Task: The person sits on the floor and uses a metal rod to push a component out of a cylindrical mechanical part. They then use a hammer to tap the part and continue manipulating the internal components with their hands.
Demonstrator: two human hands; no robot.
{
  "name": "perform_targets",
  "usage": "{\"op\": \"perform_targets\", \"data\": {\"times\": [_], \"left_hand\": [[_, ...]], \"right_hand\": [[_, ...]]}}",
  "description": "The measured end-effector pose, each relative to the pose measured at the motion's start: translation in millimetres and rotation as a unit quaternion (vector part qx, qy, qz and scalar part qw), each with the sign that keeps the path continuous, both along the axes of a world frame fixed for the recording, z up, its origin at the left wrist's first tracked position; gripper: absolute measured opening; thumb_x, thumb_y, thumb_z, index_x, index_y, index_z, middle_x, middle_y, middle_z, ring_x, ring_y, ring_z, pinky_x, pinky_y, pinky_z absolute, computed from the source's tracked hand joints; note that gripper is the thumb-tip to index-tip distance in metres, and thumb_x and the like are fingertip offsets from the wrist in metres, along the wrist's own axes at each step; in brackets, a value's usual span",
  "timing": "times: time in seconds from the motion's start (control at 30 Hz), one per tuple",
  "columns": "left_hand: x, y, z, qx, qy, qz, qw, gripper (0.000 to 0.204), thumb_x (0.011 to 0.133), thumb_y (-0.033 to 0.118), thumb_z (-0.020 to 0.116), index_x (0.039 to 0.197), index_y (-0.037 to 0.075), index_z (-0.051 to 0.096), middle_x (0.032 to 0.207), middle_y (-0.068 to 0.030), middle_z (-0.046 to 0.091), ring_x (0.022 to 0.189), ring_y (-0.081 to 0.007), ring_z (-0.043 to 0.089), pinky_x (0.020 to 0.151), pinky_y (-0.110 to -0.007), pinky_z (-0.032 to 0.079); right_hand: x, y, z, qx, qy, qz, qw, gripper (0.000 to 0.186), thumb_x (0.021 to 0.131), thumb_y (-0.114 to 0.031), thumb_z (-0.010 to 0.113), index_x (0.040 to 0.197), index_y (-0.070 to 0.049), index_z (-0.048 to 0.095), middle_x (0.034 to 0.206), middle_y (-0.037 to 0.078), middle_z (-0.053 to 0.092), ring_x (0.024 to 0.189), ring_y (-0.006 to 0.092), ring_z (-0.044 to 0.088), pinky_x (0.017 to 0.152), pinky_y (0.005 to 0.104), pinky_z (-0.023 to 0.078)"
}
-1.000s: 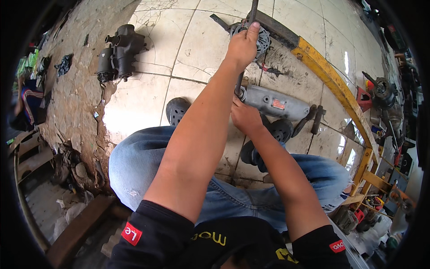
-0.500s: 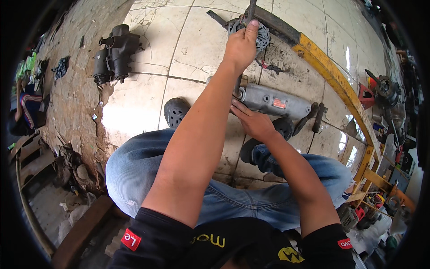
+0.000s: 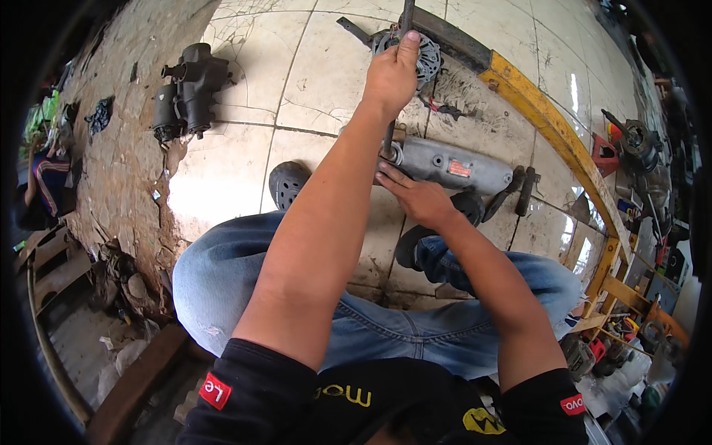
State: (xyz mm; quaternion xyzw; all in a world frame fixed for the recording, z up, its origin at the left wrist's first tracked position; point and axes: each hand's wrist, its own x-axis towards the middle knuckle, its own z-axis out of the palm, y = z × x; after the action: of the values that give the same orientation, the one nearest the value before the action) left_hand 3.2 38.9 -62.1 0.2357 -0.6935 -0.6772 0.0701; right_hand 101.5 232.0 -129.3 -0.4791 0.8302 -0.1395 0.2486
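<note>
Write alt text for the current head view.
A person's left hand grips a dark metal bar whose lower end reaches a gray cylinder on a tiled floor; the right hand, outstretched, lies by the cylinder's left end. A yellow frame curves along the right.

Fisheye on my head, facing down: jeans (image 3: pixel 411 337) near at six o'clock, left hand (image 3: pixel 391 78) farther at twelve.

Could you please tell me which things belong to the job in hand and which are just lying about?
Seemingly in the job:
metal bar, in the left hand
grey metal cylinder, right hand at its end

Seemingly lying about:
dark metal part, to the left
round metal part
red stand
</note>
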Motion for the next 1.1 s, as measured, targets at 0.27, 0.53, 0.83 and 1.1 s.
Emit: {"op": "perform_targets", "data": {"times": [0.27, 0.53, 0.83, 1.1], "left_hand": [[-1.6, -4.2, -6.5, -0.009, 0.004, 0.004, 1.0, 0.074, 0.097, 0.063, 0.044, 0.092, -0.008, 0.064, 0.085, -0.0238, 0.065, 0.083, -0.0353, 0.06, 0.082, -0.041, 0.048], [-0.4, -0.7, -7.4, -0.007, 0.021, 0.012, 1.0, 0.075, 0.097, 0.063, 0.045, 0.085, -0.009, 0.063, 0.081, -0.0233, 0.064, 0.079, -0.0336, 0.06, 0.078, -0.041, 0.048], [32.4, 30.9, 8.0, -0.06, 0.098, 0.069, 0.991, 0.068, 0.094, 0.059, 0.054, 0.07, -0.004, 0.06, 0.054, -0.0117, 0.054, 0.055, -0.0223, 0.051, 0.058, -0.039, 0.045], [47.1, 28.3, 10.0, -0.069, 0.139, 0.041, 0.987, 0.058, 0.095, 0.052, 0.059, 0.071, -0.001, 0.06, 0.056, -0.0047, 0.05, 0.057, -0.0136, 0.043, 0.054, -0.034, 0.041]], "right_hand": [[-4.7, 11.4, 12.2, 0.048, -0.009, 0.001, 0.999, 0.059, 0.09, -0.008, 0.048, 0.146, -0.025, 0.041, 0.158, -0.006, 0.031, 0.091, 0.03, 0.069, 0.076, 0.0446, 0.057], [-45.6, 98.7, 32.6, 0.084, 0.023, -0.163, 0.983, 0.053, 0.093, -0.01, 0.047, 0.145, -0.019, 0.043, 0.14, 0.01, 0.053, 0.102, 0.0378, 0.064, 0.088, 0.0452, 0.053], [-20.8, 90.7, 40.4, 0.006, -0.027, -0.283, 0.959, 0.047, 0.093, -0.013, 0.049, 0.139, -0.015, 0.052, 0.125, 0.018, 0.062, 0.108, 0.0395, 0.061, 0.092, 0.0449, 0.05], [-22.5, 82.0, 57.1, 0.038, -0.066, -0.34, 0.937, 0.045, 0.093, -0.014, 0.049, 0.138, -0.012, 0.053, 0.117, 0.024, 0.064, 0.107, 0.0414, 0.061, 0.09, 0.0449, 0.049]]}}
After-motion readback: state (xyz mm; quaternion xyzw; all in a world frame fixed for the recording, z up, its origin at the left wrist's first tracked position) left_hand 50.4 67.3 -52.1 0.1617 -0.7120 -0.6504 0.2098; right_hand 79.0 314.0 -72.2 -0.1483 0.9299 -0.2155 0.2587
